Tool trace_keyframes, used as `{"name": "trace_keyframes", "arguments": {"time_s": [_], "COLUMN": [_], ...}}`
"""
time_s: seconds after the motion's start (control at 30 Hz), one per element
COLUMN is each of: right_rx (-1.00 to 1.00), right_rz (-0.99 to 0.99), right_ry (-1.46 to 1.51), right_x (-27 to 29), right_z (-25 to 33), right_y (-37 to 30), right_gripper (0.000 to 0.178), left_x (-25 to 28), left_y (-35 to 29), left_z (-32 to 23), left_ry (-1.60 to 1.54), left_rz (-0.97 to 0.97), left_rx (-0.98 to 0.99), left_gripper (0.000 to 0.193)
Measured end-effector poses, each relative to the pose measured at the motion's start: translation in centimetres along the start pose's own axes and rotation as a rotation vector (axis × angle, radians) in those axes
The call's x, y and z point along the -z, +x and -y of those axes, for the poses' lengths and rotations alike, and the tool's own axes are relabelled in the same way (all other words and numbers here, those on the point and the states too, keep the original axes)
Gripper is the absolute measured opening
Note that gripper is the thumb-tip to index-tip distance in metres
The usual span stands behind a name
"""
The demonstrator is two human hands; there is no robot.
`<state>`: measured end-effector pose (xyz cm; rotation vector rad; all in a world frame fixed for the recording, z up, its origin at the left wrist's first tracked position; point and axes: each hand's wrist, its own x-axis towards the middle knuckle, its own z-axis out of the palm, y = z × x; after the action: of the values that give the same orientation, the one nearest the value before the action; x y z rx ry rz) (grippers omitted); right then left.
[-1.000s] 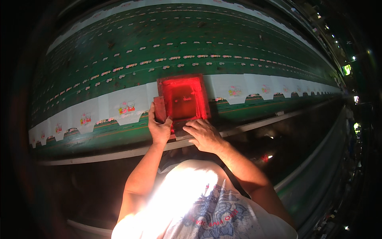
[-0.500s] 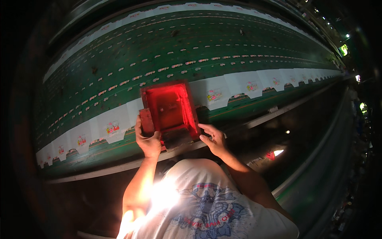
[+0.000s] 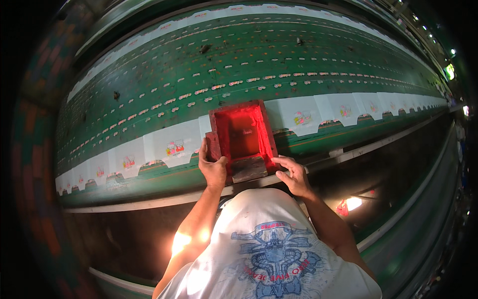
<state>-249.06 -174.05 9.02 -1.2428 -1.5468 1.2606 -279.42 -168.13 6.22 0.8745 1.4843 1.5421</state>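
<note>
A shallow rectangular frame [image 3: 266, 133], coated in red, lies on the long green table [image 3: 164, 110] over its near row of white sheets. Its inner panel [image 3: 237, 133] is glossy red with a small pale mark in the middle. A dark, worn flat piece [image 3: 249, 169] spans the frame's near end. My left hand [image 3: 214, 169] is closed round the reddish block at the frame's left side, thumb toward me. At the near right corner, my right hand [image 3: 294, 174] has its fingers stretched out, fingertips at the frame's edge and thumb apart.
White sheets with colourful cartoon prints [image 3: 175, 147] line the table's near side, with more sheets [image 3: 209, 15] along the far edge. Rows of small printed marks cross the green surface. A pale rail [image 3: 149, 205] runs along the near edge. Another green surface [image 3: 403, 239] lies at right.
The whole view has shifted, so frame, hands and table appear farther right, and the picture is brighter. Both hands keep about the same places on the frame.
</note>
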Motion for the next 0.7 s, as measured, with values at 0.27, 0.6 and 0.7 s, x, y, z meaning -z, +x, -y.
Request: {"name": "trace_keyframes", "arguments": {"time_s": [0.27,0.6,0.7], "right_rx": [0.077,0.491,0.532], "right_rz": [0.012,0.113,0.198], "right_ry": [-0.106,-0.493,-0.639], "right_x": [1.9,-1.0,-2.2], "right_z": [0.2,4.3,4.7], "right_y": [0.6,3.7,4.5], "right_gripper": [0.043,0.042,0.048], "left_x": [-0.6,-1.3,-1.3], "left_y": [-0.1,-0.4,-0.2], "left_z": [0.1,-1.0,-0.8], "left_ry": [0.011,-0.039,0.003], "left_rz": [-0.002,0.003,0.010], "left_rx": [0.023,0.059,0.016], "left_gripper": [0.102,0.101,0.101]}}
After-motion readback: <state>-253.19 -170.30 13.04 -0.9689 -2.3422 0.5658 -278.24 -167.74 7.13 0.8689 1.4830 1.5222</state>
